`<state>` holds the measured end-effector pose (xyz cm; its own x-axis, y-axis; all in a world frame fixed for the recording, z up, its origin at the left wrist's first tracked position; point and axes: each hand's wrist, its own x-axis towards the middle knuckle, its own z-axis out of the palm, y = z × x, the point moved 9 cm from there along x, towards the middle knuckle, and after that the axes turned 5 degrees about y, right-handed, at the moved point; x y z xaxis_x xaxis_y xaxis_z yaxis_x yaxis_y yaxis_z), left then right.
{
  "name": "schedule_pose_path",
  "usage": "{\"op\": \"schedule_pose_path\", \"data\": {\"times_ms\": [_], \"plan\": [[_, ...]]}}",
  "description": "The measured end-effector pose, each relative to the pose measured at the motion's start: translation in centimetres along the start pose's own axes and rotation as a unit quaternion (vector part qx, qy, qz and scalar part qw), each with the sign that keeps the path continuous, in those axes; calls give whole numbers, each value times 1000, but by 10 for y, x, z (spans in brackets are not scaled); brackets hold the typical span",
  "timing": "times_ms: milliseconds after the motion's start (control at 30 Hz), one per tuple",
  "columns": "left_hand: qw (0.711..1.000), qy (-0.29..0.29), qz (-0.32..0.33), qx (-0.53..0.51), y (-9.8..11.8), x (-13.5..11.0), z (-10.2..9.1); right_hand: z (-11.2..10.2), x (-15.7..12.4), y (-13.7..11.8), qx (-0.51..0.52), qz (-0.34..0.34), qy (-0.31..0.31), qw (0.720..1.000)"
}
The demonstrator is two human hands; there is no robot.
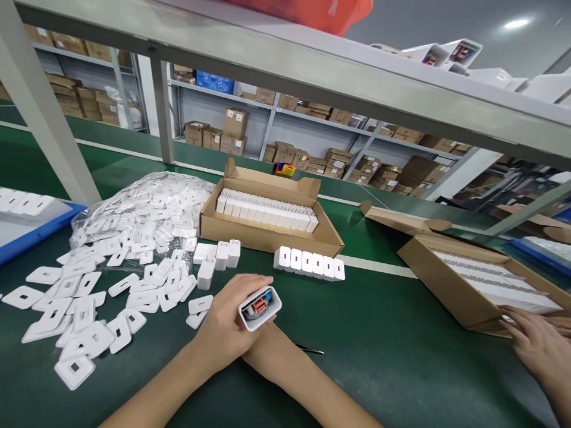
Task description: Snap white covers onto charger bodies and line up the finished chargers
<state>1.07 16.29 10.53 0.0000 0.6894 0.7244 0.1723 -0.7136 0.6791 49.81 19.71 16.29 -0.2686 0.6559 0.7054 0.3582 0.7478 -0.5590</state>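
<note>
My left hand (pixel 229 315) is closed around a white charger housing (pixel 275 304). Its end without a cover faces me, showing a circuit board with an orange-red port (pixel 259 305) and a blue part. Beneath and behind it, my right hand (pixel 259 345) reaches across; its fingers are hidden, so I cannot tell whether it grips the housing. Loose white end caps (pixel 96 339), each with a small slot, lie scattered on the left, two of them close to my left hand. Beyond the hands stands a row of white chargers (pixel 307 263). Tweezers (pixel 310 349) lie partly behind my right forearm.
A clear bag of end caps (pixel 147 202) lies at back left, beside a cardboard box (pixel 267 239) of chargers. Several plug chargers (pixel 206 273) stand before it. At right, another person's hand (pixel 530 339) touches another box (pixel 446 291). A shelf beam (pixel 285 65) crosses overhead.
</note>
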Motion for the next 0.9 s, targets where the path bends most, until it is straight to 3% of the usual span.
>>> {"op": "schedule_pose_path", "data": {"times_ms": [67,167,267,333,500,567,633,733,900], "plan": [[1000,-15,-17,-20,-1,-1,2,-3,-1,-1,-35,-16,15,999],[999,-31,-29,-34,-2,-2,4,0,9,-24,-62,-37,27,997],[998,-42,-30,-31,-2,-3,7,38,26,-57,-48,-22,18,998],[998,-51,-31,-27,-2,-4,8,95,36,-75,-34,7,2,999],[995,-84,-48,-31,-1,-6,14,292,49,-79,-20,115,-70,991],[988,-117,-92,-38,-5,-9,21,336,51,-72,-17,155,-75,985],[973,-151,-162,-61,-12,-13,30,349,54,-70,-11,185,-62,981],[944,-169,-257,-115,-23,-20,39,335,57,-77,0,205,-43,978],[924,-154,-323,-134,-37,-23,41,325,55,-94,7,196,-43,980]]}}
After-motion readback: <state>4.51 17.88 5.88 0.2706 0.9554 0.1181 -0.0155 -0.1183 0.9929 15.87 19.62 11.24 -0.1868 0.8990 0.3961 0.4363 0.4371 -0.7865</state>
